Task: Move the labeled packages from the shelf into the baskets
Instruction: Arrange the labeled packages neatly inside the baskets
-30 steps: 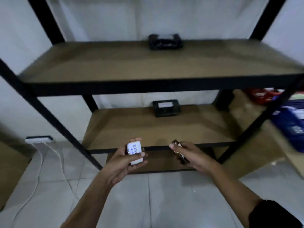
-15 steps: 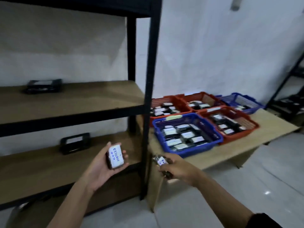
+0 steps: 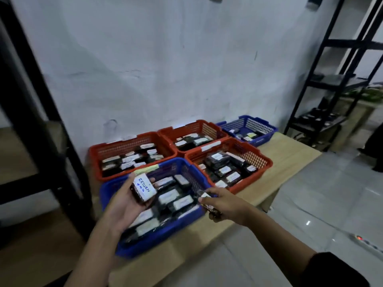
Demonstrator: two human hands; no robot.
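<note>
L hand (image 3: 124, 200) grips dark wrapped pkg (image 3: 143, 190), white label "RETURN" in blue ink, face up, over near blue basket (image 3: 186, 217) at table's front-left corner. R hand (image 3: 224, 206) pinches 2nd small dark pkg (image 3: 207, 200) over basket's right rim.

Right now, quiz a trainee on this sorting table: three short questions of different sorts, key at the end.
1. True or false: the left hand holds a package labelled RETURN.
2. How many red baskets stand on the table?
3. The right hand is at which basket? A) near blue basket B) far blue basket C) a red one

Key: 1 true; 2 three; 3 A.
</note>
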